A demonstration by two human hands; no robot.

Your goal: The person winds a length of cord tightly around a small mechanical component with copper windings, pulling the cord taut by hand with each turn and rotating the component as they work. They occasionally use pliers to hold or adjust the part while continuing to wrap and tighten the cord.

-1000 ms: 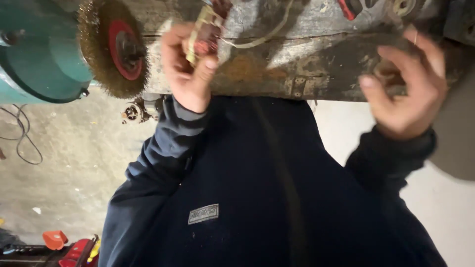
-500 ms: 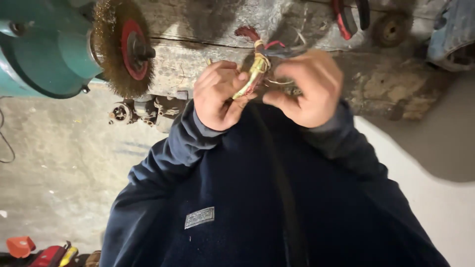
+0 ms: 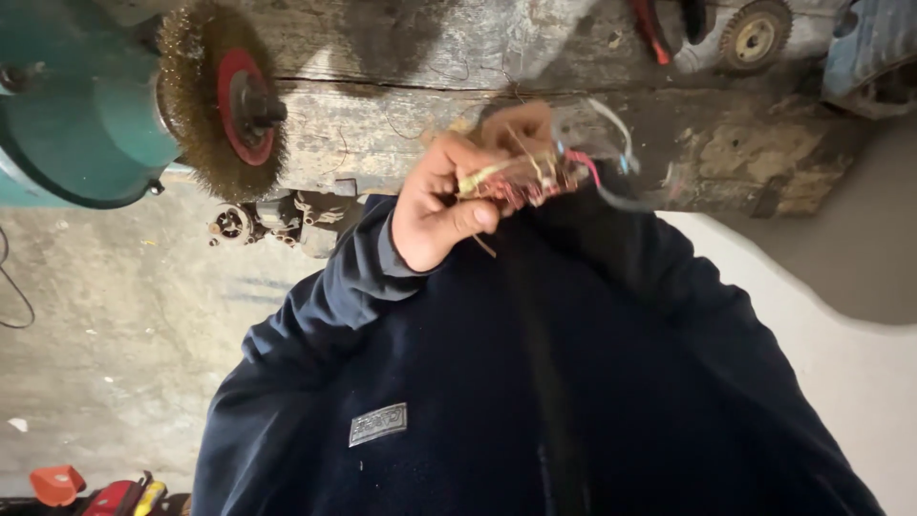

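One left hand (image 3: 439,205) grips a wire bundle (image 3: 530,177) (blurred) near the wire wheel (image 3: 224,100).

We see left hand (image 3: 435,215) gripping wire bundle (image 3: 525,177) at front edge of bench (image 3: 401,124); right hand (image 3: 521,129) blurred behind it; wire wheel (image 3: 215,100) at left edge.
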